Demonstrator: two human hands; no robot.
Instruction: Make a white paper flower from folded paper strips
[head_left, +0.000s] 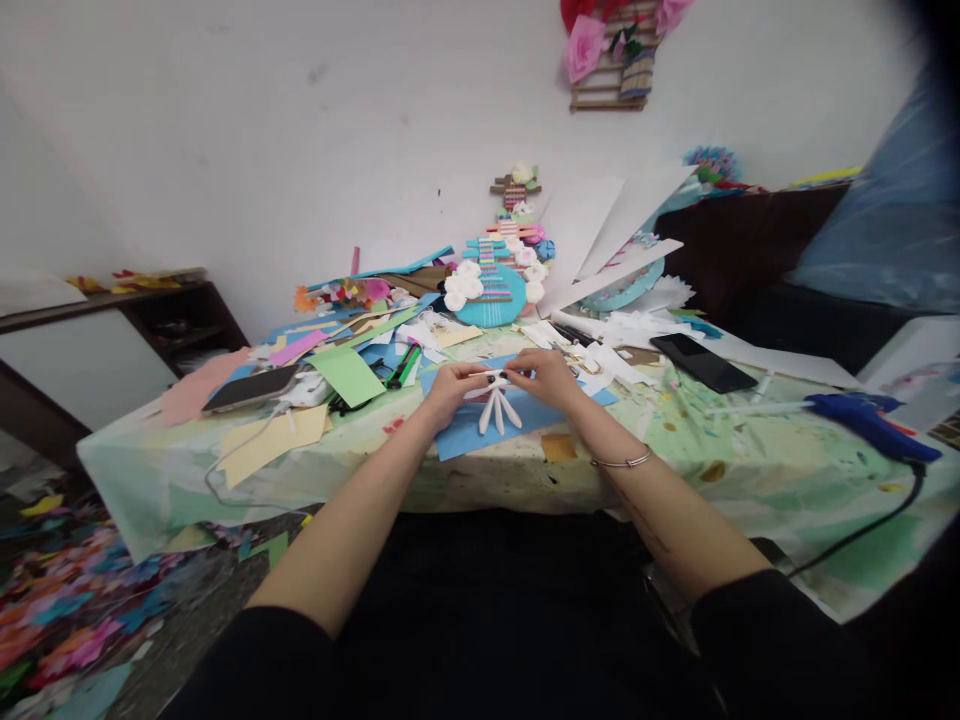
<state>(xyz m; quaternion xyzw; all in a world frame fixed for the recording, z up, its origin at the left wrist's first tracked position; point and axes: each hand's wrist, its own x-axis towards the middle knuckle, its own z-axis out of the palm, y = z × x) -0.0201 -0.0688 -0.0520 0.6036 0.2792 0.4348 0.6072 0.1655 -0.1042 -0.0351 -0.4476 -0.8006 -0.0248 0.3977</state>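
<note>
Between my hands is a small white paper piece [496,412] with several narrow, petal-like strips fanning down toward me. Two small dark spots show near its top. My left hand [456,389] pinches its left side between thumb and fingers. On the opposite side my right hand [546,377] grips the upper right part, fingertips close to the dark spots. Both hands are above a blue paper sheet [480,440] at the table's front edge. My fingers cover part of the white piece's upper end.
A blue glue gun [855,412] and a black phone [703,362] lie at right. A green utility knife [405,366], green paper [349,373] and another phone [251,388] lie left. A blue round ornament with white flowers [491,297] stands behind. Paper scraps [67,620] litter the floor.
</note>
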